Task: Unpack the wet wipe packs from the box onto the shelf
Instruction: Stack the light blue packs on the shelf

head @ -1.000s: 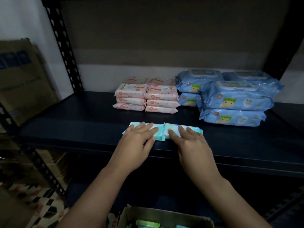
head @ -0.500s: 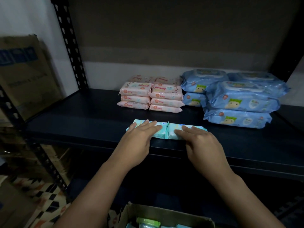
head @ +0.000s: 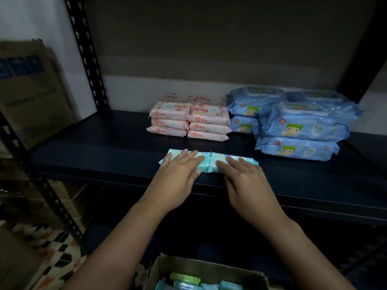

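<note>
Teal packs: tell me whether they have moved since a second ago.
No clear shift: the teal packs still lie just before the pink stack, seam slightly right of its seam.

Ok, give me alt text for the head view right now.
Left hand and right hand press flat on two teal wipe packs lying side by side at the shelf front edge. Behind them stand pink packs and blue packs; the open box sits below.

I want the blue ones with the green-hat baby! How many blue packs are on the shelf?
5 show. Front stack: top and bottom. Behind it to the left: top and bottom. One sits at the back right. More may hide behind.
</note>
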